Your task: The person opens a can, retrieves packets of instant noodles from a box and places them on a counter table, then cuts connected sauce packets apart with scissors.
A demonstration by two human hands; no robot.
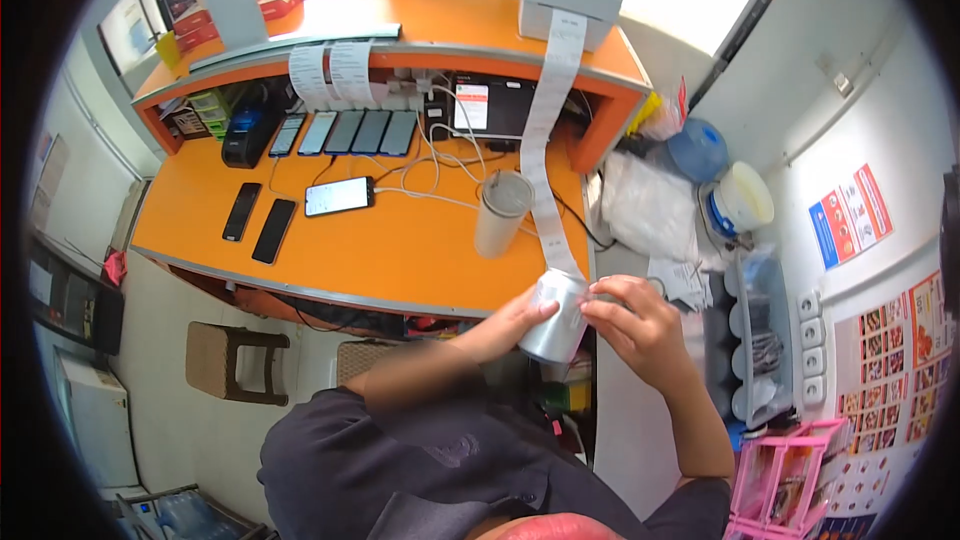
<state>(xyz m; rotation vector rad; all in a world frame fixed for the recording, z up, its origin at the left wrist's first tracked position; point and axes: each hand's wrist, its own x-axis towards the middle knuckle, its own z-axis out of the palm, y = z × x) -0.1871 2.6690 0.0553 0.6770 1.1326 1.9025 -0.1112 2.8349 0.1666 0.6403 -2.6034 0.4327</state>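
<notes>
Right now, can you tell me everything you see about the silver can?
The silver can is a shiny cylinder that looks like metal, with a narrower rim and faint marks on its side. It leans a little, by the near edge of the orange desk. The left hand grips one side; fingers of the right hand touch the other. A long paper strip reaches its top. I can't tell whether it's opened.
</notes>
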